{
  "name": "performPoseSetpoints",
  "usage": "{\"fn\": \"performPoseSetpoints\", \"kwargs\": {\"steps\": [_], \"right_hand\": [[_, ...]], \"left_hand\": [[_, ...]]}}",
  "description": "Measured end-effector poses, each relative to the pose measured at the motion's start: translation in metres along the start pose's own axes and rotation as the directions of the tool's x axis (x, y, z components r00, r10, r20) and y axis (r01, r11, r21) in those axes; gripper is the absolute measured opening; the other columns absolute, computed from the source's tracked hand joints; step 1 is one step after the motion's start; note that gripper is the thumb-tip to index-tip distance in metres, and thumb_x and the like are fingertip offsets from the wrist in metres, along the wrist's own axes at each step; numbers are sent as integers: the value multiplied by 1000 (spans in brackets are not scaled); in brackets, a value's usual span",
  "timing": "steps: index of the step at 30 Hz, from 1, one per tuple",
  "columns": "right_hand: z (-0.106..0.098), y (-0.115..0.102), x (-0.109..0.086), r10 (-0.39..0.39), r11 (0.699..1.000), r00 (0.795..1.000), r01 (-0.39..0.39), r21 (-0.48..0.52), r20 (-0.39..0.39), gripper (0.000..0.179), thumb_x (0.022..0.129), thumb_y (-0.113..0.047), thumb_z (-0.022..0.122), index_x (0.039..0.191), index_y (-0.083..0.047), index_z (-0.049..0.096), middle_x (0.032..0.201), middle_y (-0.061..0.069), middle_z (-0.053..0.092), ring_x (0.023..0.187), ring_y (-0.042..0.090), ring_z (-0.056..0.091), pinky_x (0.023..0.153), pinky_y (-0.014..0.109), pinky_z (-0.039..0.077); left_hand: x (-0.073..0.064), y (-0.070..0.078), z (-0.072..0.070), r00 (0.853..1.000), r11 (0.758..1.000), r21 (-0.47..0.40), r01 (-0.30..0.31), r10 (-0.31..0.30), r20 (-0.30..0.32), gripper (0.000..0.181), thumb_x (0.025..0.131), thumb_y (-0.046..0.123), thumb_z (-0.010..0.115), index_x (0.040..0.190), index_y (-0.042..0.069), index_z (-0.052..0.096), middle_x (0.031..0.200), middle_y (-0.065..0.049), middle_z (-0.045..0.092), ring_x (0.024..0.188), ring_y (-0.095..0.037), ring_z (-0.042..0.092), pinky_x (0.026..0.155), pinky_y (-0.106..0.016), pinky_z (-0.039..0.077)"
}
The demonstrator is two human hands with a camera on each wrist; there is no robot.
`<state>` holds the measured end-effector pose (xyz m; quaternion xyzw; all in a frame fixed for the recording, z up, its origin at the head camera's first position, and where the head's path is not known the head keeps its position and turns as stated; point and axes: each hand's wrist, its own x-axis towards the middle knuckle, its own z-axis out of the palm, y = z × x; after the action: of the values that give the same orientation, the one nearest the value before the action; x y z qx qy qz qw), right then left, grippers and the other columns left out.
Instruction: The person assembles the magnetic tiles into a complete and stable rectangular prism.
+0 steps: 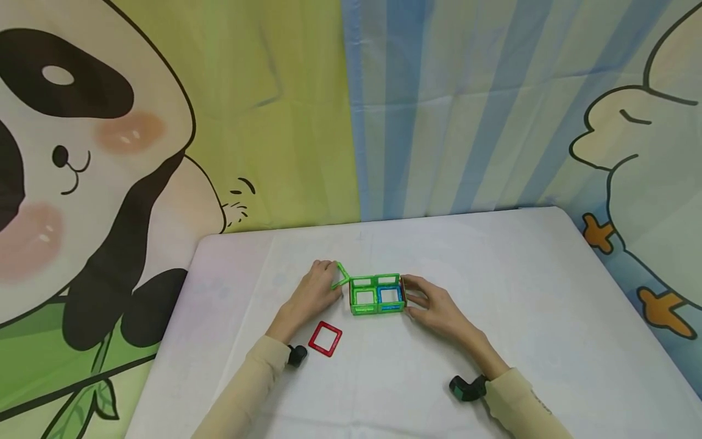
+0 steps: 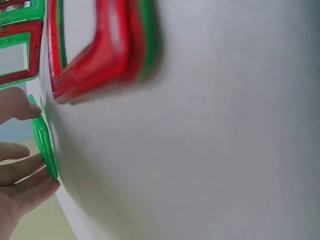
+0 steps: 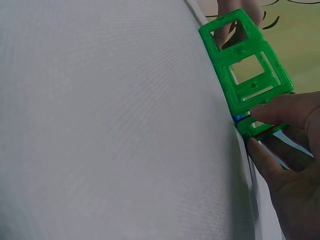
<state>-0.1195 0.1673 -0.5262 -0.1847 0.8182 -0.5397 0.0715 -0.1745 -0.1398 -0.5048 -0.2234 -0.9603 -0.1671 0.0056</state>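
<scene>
A low box of magnetic tiles (image 1: pixel 364 310), mostly green with a blue square inside and red at its ends, rests on the table. At its left end my left hand (image 1: pixel 318 288) pinches a green magnetic tile (image 2: pixel 44 142) between thumb and fingers, tilted beside the box. My right hand (image 1: pixel 440 305) grips the box's right end, its fingers spread across that end in the right wrist view. A red square tile (image 1: pixel 314 336) lies nearer me, below the left hand; the left wrist view shows green under its red frame (image 2: pixel 120 45).
The table (image 1: pixel 417 384) has a white cloth, with its far edge along a printed curtain (image 1: pixel 296 171). A black wrist camera (image 1: pixel 298 355) is on the left wrist, and another black camera (image 1: pixel 468 389) is on the right.
</scene>
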Motion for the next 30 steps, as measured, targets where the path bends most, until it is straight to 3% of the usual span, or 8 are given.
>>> {"fn": "performPoseSetpoints", "kwargs": {"steps": [8, 12, 23, 30], "right_hand": [[0, 0, 1, -3, 1000, 1000, 3, 5, -1, 70, 86, 14, 69, 150, -1, 45, 147, 27, 52, 134, 44, 56, 101, 35, 53], [0, 1, 0, -5, 1000, 1000, 5, 5, 1, 70, 86, 13, 70, 151, 0, 44, 146, 27, 52, 134, 44, 56, 101, 35, 53], [0, 4, -1, -15, 1000, 1000, 15, 2, -6, 70, 87, 13, 70, 151, -1, 44, 147, 28, 52, 134, 45, 55, 101, 36, 53], [1, 4, -1, -16, 1000, 1000, 16, -8, -13, 72, 86, 13, 70, 151, -2, 44, 147, 26, 52, 134, 43, 55, 100, 34, 53]], "left_hand": [[-6, -4, -6, 996, 990, -105, 91, -89, 31, 60, 88, 11, 75, 142, -7, 54, 137, -21, 51, 122, -30, 51, 95, -43, 54], [-10, -4, -11, 993, 980, -163, 110, -103, 48, 62, 87, 10, 75, 142, -6, 54, 137, -19, 50, 120, -28, 50, 95, -42, 53], [-18, 5, -31, 989, 970, -194, 147, -141, 44, 60, 85, 11, 76, 140, -2, 56, 138, -17, 50, 120, -28, 49, 93, -40, 53], [-20, 22, -45, 998, 971, -234, 57, -54, 20, 60, 86, 11, 77, 140, -3, 57, 136, -17, 52, 125, -31, 48, 96, -42, 52]]}}
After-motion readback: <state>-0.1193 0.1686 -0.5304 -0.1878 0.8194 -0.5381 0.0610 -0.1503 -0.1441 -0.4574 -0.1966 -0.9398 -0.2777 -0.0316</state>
